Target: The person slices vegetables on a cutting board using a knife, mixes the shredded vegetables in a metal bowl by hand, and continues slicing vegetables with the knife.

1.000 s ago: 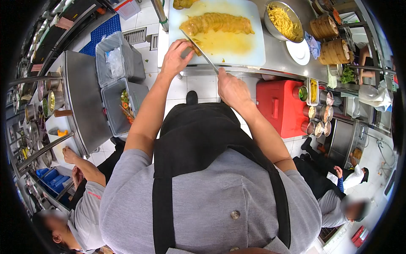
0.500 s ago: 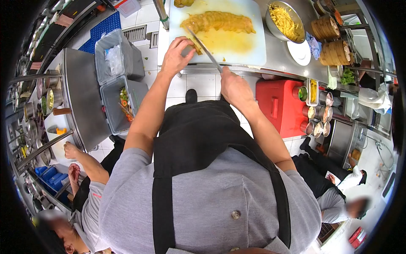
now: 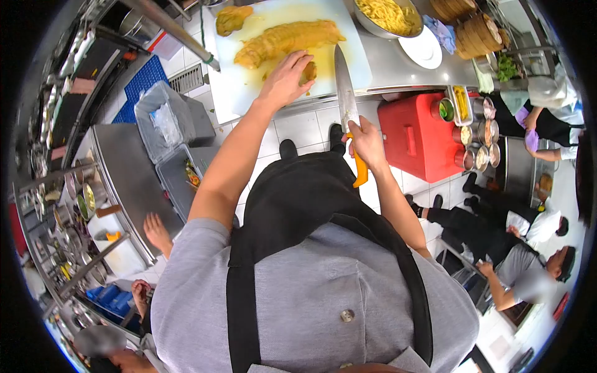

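Observation:
A long overlapping row of yellow pickled vegetable, probably mustard greens (image 3: 289, 42), lies across the white cutting board (image 3: 357, 65). Just below the row, my left hand (image 3: 287, 81) curls its fingers over a smaller piece of the same vegetable (image 3: 308, 73), partly hiding it. My right hand (image 3: 369, 142) is closed round a large kitchen knife (image 3: 344, 87) with a yellow handle. Its blade points away from me, flat side showing, and its tip is over the board's right part, apart from the food. Another chunk of vegetable (image 3: 232, 20) sits at the board's far left.
To the right of the board are a metal bowl of yellow strips (image 3: 388, 15), a white plate (image 3: 421, 51) and bamboo steamers (image 3: 477, 37). A red box (image 3: 410, 137) stands below the counter. Grey bins (image 3: 177, 118) stand on the left. Other people are on both sides.
The knife has come away from the vegetable piece and swung right, closer to my body. My left hand has moved right along the row with its fingers over the piece. The view has shifted.

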Demonstrator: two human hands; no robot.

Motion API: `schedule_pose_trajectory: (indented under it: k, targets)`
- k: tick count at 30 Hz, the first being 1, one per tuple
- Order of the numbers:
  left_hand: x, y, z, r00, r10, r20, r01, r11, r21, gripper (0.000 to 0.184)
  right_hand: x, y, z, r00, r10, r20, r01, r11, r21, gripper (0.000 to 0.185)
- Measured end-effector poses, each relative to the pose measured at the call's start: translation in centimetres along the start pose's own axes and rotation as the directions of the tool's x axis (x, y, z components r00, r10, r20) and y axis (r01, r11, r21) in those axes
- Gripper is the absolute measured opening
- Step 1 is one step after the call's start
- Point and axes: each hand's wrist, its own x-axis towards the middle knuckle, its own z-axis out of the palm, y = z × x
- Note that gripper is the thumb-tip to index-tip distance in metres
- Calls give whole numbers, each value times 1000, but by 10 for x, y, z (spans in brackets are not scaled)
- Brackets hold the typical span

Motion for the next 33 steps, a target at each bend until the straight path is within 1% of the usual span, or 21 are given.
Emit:
schedule_pose_trajectory:
  k: [1,2,4,5,7,8,10,11,13,14,16,17,19,21,26,28,33]
  targets:
    - [6,0,7,999,52,2,-51,991,126,62,-2,1,1,1000,5,-14,-5,1000,20,26]
    - [7,-3,11,997,68,20,-70,989,129,62,-3,3,0,1000,26,-10,-26,999,26,27]
    - [9,-6,8,996,57,-69,-45,986,159,70,-4,1,1,997,75,-8,-75,996,40,31]
    - [7,-4,11,996,74,-51,-64,984,166,70,-2,3,0,997,77,-17,-76,995,64,31]
    - [-4,12,16,998,63,11,-64,969,241,72,-1,6,-2,991,132,27,-133,990,46,34]
    - [-8,15,20,997,70,22,-73,966,247,72,-1,7,-3,991,133,27,-134,989,60,34]
    - [-10,18,28,983,0,186,-49,965,258,73,-2,3,-5,990,134,48,-138,988,70,42]
    - [-8,16,28,981,6,196,-58,963,262,73,0,4,-6,990,137,46,-140,987,82,42]
    - [-7,11,23,965,-6,261,-73,954,292,73,10,7,-7,991,96,94,-106,990,97,43]
    - [-6,12,24,963,-4,271,-80,951,297,73,16,8,-8,990,73,118,-85,991,106,44]
    - [-6,13,28,975,-13,224,-62,944,323,72,28,8,-4,988,73,136,-87,991,101,45]
    - [-6,13,30,972,-12,236,-68,942,328,72,33,8,-2,986,74,151,-87,993,83,46]
    - [-5,17,33,977,-61,202,-5,950,311,70,40,5,-5,984,60,166,-76,993,91,47]
    - [-4,19,36,977,-62,203,-5,948,317,70,43,5,-9,982,55,181,-63,997,42,48]
    - [-6,19,36,978,-63,199,-3,949,315,70,45,11,-14,976,39,215,-48,998,38,49]
    - [-6,18,34,977,-41,210,-15,966,258,70,46,14,-14,975,37,221,-51,997,56,49]
    - [-5,15,28,975,8,223,-55,977,207,70,44,18,-15,977,46,209,-67,993,93,48]
